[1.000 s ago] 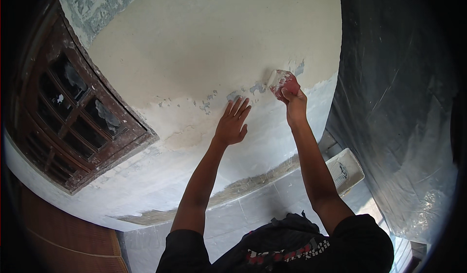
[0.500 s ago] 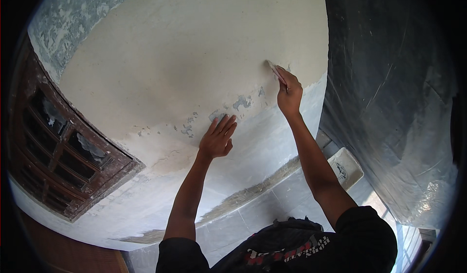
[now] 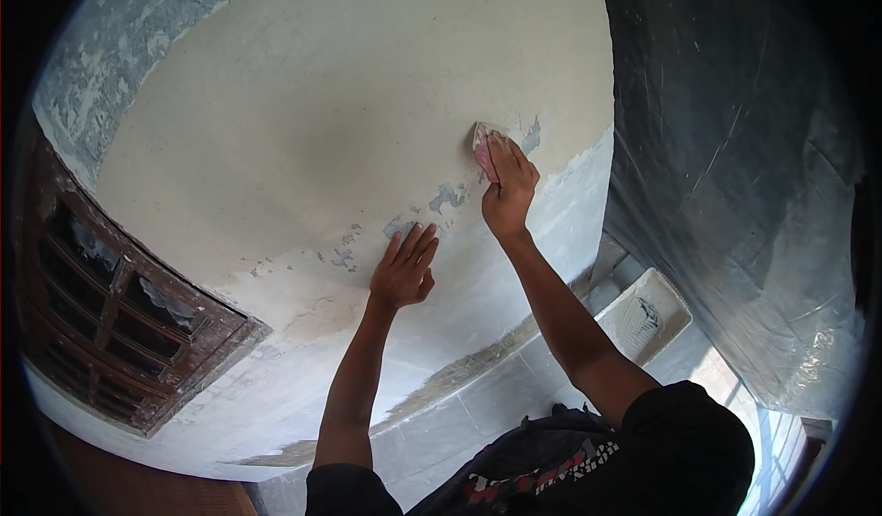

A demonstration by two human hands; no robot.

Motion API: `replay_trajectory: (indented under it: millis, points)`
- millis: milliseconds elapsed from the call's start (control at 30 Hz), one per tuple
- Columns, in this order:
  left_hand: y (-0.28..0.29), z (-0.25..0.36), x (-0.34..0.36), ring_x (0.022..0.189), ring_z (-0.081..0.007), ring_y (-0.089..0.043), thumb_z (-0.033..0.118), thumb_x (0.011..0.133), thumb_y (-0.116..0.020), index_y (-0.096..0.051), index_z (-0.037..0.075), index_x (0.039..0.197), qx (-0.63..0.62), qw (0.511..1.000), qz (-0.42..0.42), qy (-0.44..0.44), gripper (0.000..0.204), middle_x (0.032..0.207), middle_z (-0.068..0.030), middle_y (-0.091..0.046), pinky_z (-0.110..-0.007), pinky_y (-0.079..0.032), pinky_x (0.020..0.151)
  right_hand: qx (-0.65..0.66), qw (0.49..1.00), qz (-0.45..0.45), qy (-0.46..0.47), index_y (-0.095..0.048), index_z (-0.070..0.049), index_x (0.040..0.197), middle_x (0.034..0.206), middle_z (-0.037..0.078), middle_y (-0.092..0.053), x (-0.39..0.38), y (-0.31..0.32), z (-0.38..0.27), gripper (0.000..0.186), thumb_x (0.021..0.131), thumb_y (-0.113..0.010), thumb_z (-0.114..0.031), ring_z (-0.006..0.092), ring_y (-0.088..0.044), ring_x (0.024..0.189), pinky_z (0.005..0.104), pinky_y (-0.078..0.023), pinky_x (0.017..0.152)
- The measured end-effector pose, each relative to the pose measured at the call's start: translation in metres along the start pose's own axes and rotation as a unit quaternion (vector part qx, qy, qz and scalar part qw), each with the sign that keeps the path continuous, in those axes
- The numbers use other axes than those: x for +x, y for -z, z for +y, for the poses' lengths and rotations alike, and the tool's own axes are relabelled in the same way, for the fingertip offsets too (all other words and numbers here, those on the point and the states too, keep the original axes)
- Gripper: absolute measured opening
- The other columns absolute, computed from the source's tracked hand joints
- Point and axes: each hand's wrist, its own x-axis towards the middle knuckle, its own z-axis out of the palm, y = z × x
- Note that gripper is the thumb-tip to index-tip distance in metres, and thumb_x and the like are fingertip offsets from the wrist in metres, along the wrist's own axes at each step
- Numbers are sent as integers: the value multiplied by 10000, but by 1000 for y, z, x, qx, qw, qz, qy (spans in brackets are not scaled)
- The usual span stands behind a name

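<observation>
My right hand (image 3: 511,185) is closed around a small flat scraper (image 3: 483,152), reddish-pink with a whitish, plaster-smeared edge. The tool is against the pale wall (image 3: 303,102), or very near it, just left of a grey bare patch (image 3: 533,136). Lower and to the left, my left hand (image 3: 401,266) lies flat on the wall with its fingers stretched out and nothing held. Around its fingertips the coating is chipped, and grey flaked spots (image 3: 447,198) show between the two hands. My fingers hide part of the scraper.
Left is a brown wooden window frame (image 3: 138,332) with dark panes. Dark plastic sheeting (image 3: 726,148) hangs along the right side. On the floor at lower right stands a white paint tray (image 3: 675,300) with grey residue. Grey floor tiles (image 3: 487,408) run along the wall's foot.
My right hand has moved a little left and down with the scraper, whose flat reddish face now shows. My left hand stays on about the same spot of the wall. The view has shifted slightly.
</observation>
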Motion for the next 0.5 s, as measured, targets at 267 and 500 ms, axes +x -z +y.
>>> replay_trajectory:
  millis: [267,500]
  points:
    - [1,-2,-7,1426,-246,-414,256,847,-522,-599,81,1320,2,1000,-8,7,511,1509,-58,-501,-473,-202,1216,15,997,-68,-36,-639,-83,1304,1326,77,-647,-61,10,-1,742,630,-481,186,271,-529,1317,394,-296,1047]
    - [-3,2,1,1422,-251,-418,261,849,-532,-597,80,1318,8,1000,-2,3,507,1510,-59,-498,-483,-208,1211,-36,999,-2,-26,-605,-84,1347,1376,92,-616,-12,-6,37,759,649,-471,183,287,-516,1333,419,-315,1039]
